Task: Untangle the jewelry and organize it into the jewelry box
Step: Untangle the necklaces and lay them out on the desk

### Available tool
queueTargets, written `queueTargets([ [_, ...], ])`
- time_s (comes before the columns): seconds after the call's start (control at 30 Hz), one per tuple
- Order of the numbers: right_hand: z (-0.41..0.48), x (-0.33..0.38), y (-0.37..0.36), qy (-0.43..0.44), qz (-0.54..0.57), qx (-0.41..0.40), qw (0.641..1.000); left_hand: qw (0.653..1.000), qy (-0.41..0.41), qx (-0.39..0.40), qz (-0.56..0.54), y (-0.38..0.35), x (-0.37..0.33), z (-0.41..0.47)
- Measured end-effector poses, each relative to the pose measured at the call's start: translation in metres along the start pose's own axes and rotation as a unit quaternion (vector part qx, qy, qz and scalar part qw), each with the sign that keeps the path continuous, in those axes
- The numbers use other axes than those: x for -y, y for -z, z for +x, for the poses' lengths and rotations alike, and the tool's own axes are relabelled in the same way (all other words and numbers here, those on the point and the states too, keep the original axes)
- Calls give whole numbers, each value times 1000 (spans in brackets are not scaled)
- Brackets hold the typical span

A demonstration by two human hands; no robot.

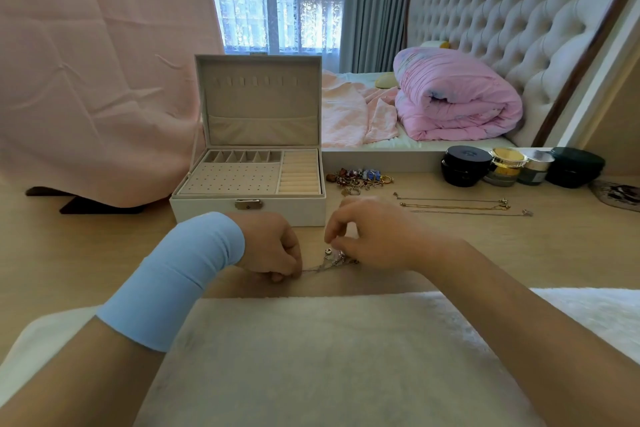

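Observation:
A white jewelry box stands open on the wooden table, its lid up and its beige trays bare. Just in front of it, my left hand pinches one end of a thin silver chain with small charms. My right hand pinches the tangled charm end of the same chain. A heap of tangled colourful jewelry lies right of the box. Three chains lie stretched out straight farther right.
Several cosmetic jars line the table's back right. A patterned dish sits at the far right edge. A white fluffy cloth covers the near edge. A pink cloth hangs at the left, and a bed lies behind.

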State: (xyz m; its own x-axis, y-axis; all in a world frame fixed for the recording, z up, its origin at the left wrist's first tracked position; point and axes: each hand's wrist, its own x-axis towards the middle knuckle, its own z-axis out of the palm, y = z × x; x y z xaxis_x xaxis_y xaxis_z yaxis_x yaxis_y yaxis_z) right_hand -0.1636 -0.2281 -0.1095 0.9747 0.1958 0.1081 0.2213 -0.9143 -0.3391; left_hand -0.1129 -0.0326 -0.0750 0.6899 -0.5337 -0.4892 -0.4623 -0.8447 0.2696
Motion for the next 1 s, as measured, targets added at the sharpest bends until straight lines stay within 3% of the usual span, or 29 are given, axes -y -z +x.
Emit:
queueTargets([
  [0.1, 0, 1, -5, 6, -18, 50, 999, 1000, -2, 5, -8, 0, 1, 2],
  [0.4, 0, -7, -2, -12, 7, 71, 997, 1000, -7, 9, -4, -2, 0, 4],
  [0.53, 5, -2, -5, -5, -6, 32, 999, 1000, 4, 15, 10, -4, -3, 5],
  [0.83, 10, 5, -11, 14, -94, 45, 994, 1000, 3, -6, -8, -4, 2, 6],
  [0.9, 8, 1, -11, 8, -77, 30, 997, 1000, -1, -15, -13, -4, 3, 7],
  [1.0, 5, -8, -8, -11, 31, -57, 998, 999, -8, -39, 3, -4, 4, 8],
])
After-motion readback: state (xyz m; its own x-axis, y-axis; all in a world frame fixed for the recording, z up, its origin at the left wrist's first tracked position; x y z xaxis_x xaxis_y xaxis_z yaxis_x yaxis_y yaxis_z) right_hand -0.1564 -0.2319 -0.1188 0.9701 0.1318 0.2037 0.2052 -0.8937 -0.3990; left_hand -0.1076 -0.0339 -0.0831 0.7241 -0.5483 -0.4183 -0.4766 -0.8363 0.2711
